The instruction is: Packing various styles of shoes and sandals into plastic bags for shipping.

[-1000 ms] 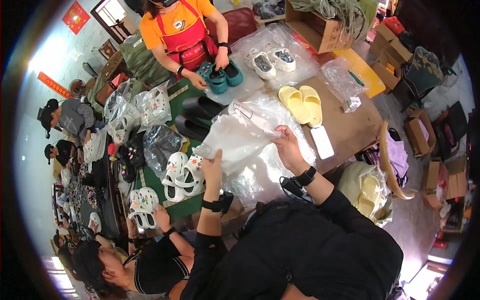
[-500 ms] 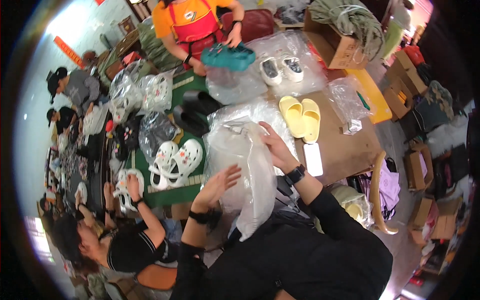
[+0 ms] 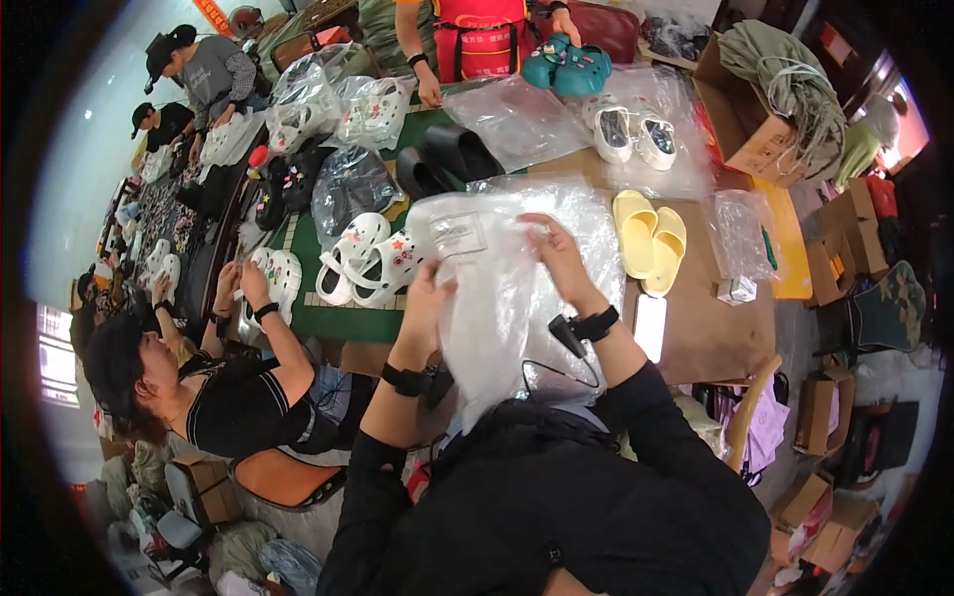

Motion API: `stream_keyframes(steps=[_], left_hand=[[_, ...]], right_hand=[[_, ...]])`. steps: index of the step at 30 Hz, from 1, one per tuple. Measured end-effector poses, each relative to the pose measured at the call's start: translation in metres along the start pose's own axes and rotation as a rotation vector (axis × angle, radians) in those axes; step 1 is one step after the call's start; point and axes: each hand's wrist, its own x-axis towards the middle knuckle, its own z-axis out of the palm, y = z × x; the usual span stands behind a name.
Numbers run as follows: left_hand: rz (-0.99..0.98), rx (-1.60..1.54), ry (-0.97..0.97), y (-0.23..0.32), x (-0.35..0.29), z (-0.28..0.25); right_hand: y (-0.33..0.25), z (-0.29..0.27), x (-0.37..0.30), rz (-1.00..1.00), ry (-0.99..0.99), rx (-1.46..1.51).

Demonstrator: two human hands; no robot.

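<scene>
A clear plastic bag (image 3: 487, 323) hangs in front of me over the table, its lower end near my lap. At its upper right edge, my right hand (image 3: 562, 260) pinches the film between thumb and fingers. My left hand (image 3: 425, 306) closes on the bag's left edge; its fingertips are partly hidden. Under and behind the bag lies a stack of clear plastic bags (image 3: 581, 328). To the right of the stack sits a pair of pale yellow slides (image 3: 651, 243). White clogs with colourful charms (image 3: 373, 260) stand just left of my left hand, on a green mat (image 3: 343, 323).
Black slides (image 3: 452, 159) and white shoes (image 3: 633, 137) lie farther back. Across the table a person in a red apron (image 3: 482, 40) holds teal clogs (image 3: 566, 68). A white phone (image 3: 650, 328) lies right of the stack. Another person (image 3: 238, 397) handles white clogs at my left.
My left hand, open and apart before, now closes on the bag's left edge. The bag is spread wider between both hands. Across the table, the teal clogs are lifted rightward. My view has shifted.
</scene>
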Motion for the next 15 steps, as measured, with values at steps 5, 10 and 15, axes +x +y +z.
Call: stream_keyframes(steps=[5, 10, 15], left_hand=[[0.756, 0.591, 0.455, 0.002, 0.015, -0.068], [0.735, 0.282, 0.371, 0.030, 0.019, -0.057], [-0.015, 0.035, 0.015, 0.025, 0.043, -0.073]], right_hand=[[-0.013, -0.036, 0.016, -0.053, 0.129, -0.026], [-0.019, -0.044, 0.039, -0.120, 0.265, 0.067], [-0.013, -0.052, 0.050, -0.031, 0.328, 0.114]])
